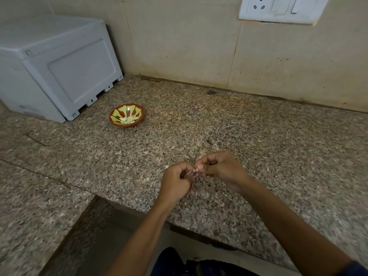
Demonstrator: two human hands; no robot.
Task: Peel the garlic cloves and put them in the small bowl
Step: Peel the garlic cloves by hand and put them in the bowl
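A small garlic clove (193,173), purplish with a pale tip, sits between both my hands above the granite counter (249,136). My left hand (176,181) pinches it with curled fingers. My right hand (221,168) meets it from the right, thumb and fingertips pinching at the clove's pale end. The small bowl (126,115), red-brown with a yellow-green leaf pattern, stands farther back on the left. Several pale peeled cloves (129,119) lie in it.
A grey plastic box (57,72) stands at the back left beside the bowl. The tiled wall carries a white socket plate (278,8) at top right. The counter's front edge runs just below my hands, with a lower granite ledge (35,212) on the left.
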